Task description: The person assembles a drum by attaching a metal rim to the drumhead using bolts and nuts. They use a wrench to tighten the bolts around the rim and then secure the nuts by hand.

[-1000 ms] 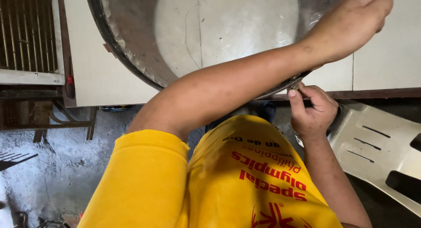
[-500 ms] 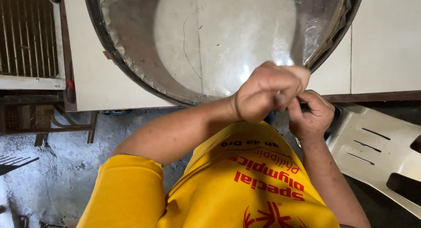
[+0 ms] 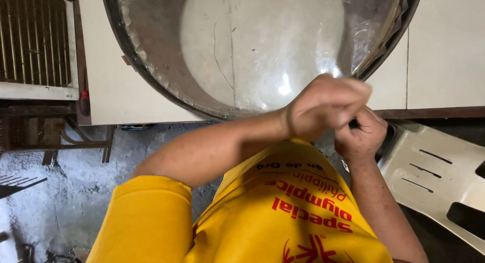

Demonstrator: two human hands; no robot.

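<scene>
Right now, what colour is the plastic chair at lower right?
White, or off-white, with dark slots: the plastic chair, seen in the head view.

round pan (image 3: 151, 66) ahead, plastic chair (image 3: 434, 167) right

The person wears a bright yellow T-shirt (image 3: 283, 217) with short sleeves; the left sleeve (image 3: 146, 217) ends above the elbow in a plain hem. Red and dark lettering and a red emblem run across the chest. Both forearms are bare; a thin band may circle the left wrist (image 3: 289, 122).
</scene>
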